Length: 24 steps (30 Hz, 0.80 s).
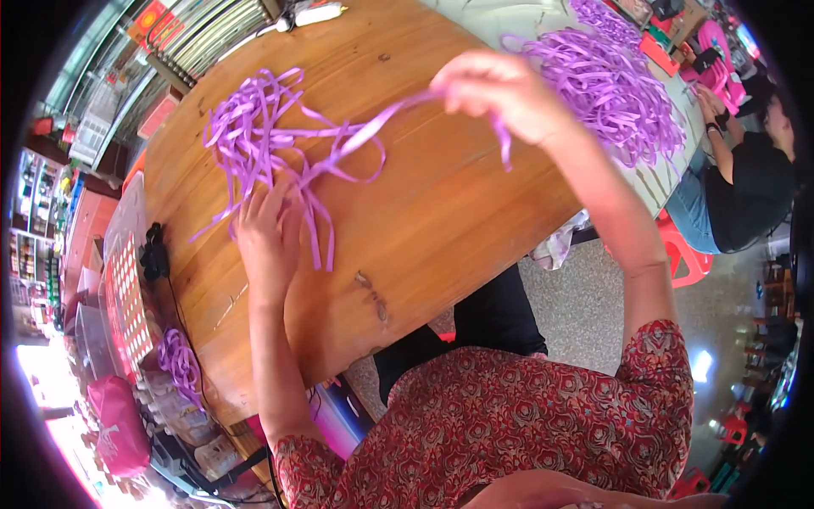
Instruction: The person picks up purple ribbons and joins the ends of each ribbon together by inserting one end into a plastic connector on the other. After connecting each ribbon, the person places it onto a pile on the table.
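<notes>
A loose tangle of narrow purple ribbon [254, 119] lies on the wooden table toward the left. At its near edge, my left hand [270, 225] has its fingers closed on the ribbon, with loose ends trailing on both sides of it. My right hand [500, 95] is raised over the far right part of the table, pinching a length of ribbon that stretches from the tangle. A short tail of that ribbon hangs below the right hand. Just beyond this hand sits a big heap of purple ribbon [615, 97].
The heap rests on a pale table [649, 182] joined to the wooden table [398, 229]. A black cable [174, 293] runs along the left edge, near a small purple bundle [179, 365]. At the right, another person [746, 182] sits by a red stool [685, 254].
</notes>
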Tool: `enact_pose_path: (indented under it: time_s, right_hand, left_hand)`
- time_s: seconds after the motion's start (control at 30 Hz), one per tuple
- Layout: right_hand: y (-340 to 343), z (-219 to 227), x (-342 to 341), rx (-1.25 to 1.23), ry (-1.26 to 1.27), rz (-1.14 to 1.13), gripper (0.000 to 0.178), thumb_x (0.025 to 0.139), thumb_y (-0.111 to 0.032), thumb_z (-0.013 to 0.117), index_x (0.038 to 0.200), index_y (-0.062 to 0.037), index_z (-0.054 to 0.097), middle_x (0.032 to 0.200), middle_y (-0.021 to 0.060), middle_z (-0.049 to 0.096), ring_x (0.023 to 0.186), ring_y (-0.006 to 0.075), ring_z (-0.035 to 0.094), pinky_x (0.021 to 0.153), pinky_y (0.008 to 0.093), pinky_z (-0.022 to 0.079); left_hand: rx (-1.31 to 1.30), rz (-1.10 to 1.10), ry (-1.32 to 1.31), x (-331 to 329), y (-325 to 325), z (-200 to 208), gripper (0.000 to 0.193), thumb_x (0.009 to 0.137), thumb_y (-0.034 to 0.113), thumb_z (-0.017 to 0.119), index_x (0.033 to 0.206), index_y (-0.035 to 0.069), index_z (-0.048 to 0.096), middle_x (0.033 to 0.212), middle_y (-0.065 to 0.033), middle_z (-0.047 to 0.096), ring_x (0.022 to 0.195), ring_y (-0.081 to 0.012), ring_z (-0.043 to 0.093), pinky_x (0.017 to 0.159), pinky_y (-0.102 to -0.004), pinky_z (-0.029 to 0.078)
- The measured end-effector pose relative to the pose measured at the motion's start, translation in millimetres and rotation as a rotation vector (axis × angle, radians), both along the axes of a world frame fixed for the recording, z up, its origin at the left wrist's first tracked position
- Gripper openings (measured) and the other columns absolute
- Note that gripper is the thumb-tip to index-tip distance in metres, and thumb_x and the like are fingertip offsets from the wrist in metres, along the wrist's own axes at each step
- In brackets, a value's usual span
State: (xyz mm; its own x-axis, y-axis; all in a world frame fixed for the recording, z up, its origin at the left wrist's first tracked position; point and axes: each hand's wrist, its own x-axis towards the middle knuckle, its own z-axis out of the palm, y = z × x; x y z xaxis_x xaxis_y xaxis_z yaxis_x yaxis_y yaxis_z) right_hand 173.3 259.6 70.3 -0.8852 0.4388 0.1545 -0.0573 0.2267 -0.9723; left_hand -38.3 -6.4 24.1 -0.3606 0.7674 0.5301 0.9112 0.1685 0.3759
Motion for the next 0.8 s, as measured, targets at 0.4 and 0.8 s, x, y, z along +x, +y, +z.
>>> enact_pose_path:
  time_s: [0.4,0.8]
  right_hand:
    - [-54.3,-18.3,-70.8,0.473,0.284,0.259,0.011,0.084,-0.002,0.059,0.094,-0.0013,0.061,0.074,0.0083,0.065,0.066,0.0146,0.062,0.061,0.029,0.048]
    - [3.4,-47.3,-59.4,0.363,0.041,0.216,0.01,0.083,-0.009,0.063,0.084,-0.0003,0.066,0.072,0.0062,0.066,0.067,0.0133,0.061,0.061,0.0277,0.047]
  left_hand:
    - [0.373,-0.271,-1.234,67.8,60.8,11.4,0.027,0.094,0.019,0.053,0.114,0.0,0.055,0.089,0.0017,0.057,0.077,-0.0066,0.05,0.065,-0.0192,0.041]
    - [0.202,0.085,-0.281,19.7,61.6,-13.9,0.003,0.081,0.001,0.063,0.08,-0.002,0.063,0.077,-0.0067,0.056,0.072,-0.0162,0.052,0.066,-0.0285,0.042]
